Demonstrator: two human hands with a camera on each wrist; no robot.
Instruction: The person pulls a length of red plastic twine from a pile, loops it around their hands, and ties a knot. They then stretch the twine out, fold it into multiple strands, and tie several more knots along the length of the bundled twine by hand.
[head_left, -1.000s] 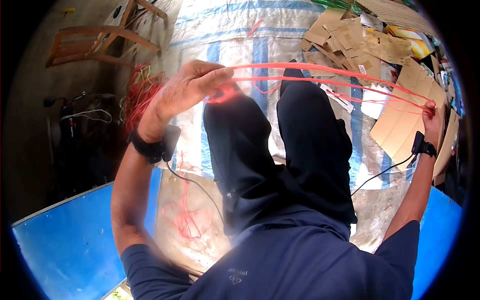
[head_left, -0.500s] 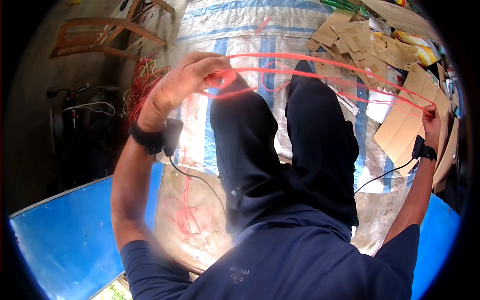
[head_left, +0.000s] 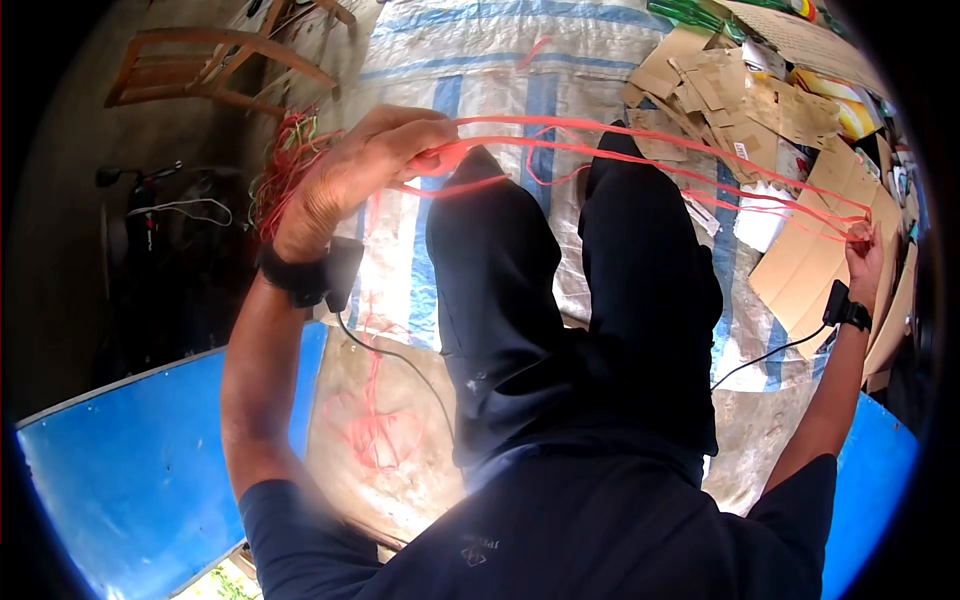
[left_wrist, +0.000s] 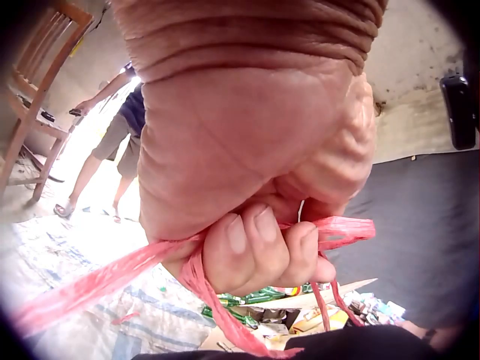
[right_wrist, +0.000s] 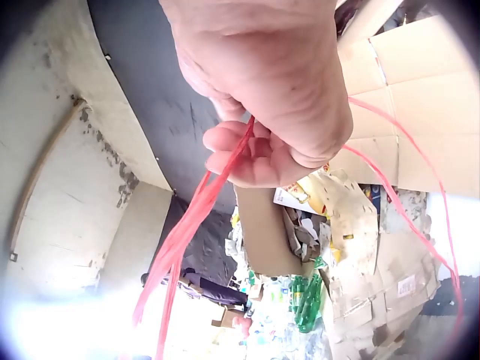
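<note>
Several strands of red plastic twine [head_left: 560,122] stretch across the head view above the knees, from one hand to the other. My left hand [head_left: 385,160] grips one end, with a loop hanging below its fingers. In the left wrist view, the fingers [left_wrist: 266,244] curl round the twine [left_wrist: 97,289], and part of it pokes out past the little-finger side. Far to the right, my right hand [head_left: 864,257] holds the other end. The right wrist view shows the curled fingers [right_wrist: 255,169] with twine [right_wrist: 187,217] running down from them and thinner strands trailing at the right.
A woven white-and-blue sheet [head_left: 420,60] covers the floor. Flattened cardboard [head_left: 800,260] and green bottles [head_left: 690,12] lie at the right. A tangle of red twine [head_left: 290,170], a wooden chair [head_left: 200,40] and loose twine [head_left: 375,440] are at the left. Another person [left_wrist: 120,142] stands behind.
The whole scene shifts slightly right and down as the head camera turns. Both hands keep hold of the twine, wide apart, and the strands spread slightly near the right hand.
</note>
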